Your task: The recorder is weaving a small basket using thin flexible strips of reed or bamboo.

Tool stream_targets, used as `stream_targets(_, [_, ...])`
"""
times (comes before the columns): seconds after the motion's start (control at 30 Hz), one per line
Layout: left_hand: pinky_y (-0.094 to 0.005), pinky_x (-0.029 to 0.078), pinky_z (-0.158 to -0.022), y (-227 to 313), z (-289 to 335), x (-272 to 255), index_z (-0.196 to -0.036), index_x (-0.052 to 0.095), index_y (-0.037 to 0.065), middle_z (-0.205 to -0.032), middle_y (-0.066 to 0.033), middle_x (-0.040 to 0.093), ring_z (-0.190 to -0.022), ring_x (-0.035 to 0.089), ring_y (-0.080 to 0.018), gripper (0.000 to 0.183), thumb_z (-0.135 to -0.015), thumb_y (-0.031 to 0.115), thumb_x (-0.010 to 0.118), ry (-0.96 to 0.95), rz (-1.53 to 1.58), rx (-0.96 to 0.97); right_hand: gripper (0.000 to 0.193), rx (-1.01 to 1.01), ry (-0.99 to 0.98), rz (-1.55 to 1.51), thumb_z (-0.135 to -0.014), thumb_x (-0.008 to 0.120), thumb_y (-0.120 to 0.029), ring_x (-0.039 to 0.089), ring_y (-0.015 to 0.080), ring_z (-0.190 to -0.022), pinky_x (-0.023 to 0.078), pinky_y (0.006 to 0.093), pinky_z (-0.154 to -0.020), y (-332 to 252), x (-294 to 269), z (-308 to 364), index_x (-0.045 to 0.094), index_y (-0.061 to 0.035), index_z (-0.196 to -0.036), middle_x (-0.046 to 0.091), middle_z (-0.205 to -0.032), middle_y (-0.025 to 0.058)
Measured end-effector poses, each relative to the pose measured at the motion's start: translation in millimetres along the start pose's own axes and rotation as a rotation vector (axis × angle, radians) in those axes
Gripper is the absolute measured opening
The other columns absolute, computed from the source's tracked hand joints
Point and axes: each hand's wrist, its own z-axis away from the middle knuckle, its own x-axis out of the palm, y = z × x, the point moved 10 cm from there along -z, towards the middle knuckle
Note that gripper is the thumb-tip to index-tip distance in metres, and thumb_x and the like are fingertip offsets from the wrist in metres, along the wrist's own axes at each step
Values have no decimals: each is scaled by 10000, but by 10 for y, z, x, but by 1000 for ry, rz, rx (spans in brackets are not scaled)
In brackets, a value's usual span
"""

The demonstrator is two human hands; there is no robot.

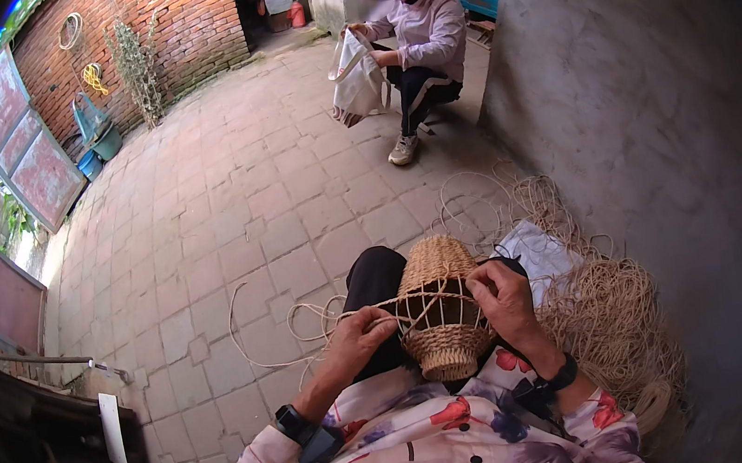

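A woven straw basket point(436, 265) lies across my lap, with an open lattice band between its two densely woven ends. My left hand point(363, 335) is left of the basket, its fingers pinched on a twisted straw cord point(307, 313). This cord runs to the lattice, and its loose loops trail left over the paving. At the basket's right side, my right hand point(501, 294) is closed with bent fingers at the lattice edge. What its fingertips grip there is hidden.
A large heap of straw cord point(617, 316) lies at my right beside a white cloth point(538, 256) and a grey wall point(635, 103). Ahead on the brick paving point(228, 213), another person point(425, 37) sits low, holding a pale bag point(358, 78). A metal gate point(32, 145) stands far left.
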Motion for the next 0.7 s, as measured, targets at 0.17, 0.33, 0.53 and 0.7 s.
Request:
stream_targets(0.17, [-335,524,-754,138,-42,252,-1046,682,-21,-908,-129,709,-807,669,-206,309,-887,243,658,-122,-470,180,86,23,-111,15,-846,663,-107,659,296,-717,506,370,-626,115,142,118,625,-46,-894,641,-773,129])
stream_targets(0.33, [-333,525,-737,142,-84,331,-1017,688,-26,-871,-152,700,-794,675,-217,295,-866,225,658,-148,-527,186,78,-202,-148,181,-839,649,-95,645,320,-711,505,395,-619,-56,110,99,596,-56,-881,626,-747,124])
stream_targets(0.53, [-334,524,-737,146,-138,350,-1002,686,-35,-868,-155,698,-791,675,-223,275,-857,196,649,-166,-574,185,128,-398,-139,179,-812,641,-87,596,317,-650,476,408,-575,-46,220,96,524,-51,-776,545,-677,125])
stream_targets(0.7, [-379,526,-672,325,-293,289,-975,711,10,-785,-194,680,-706,675,-302,277,-807,215,632,-121,-574,291,136,-300,9,159,-808,640,-100,587,323,-615,461,396,-546,190,233,33,526,-49,-753,536,-642,126])
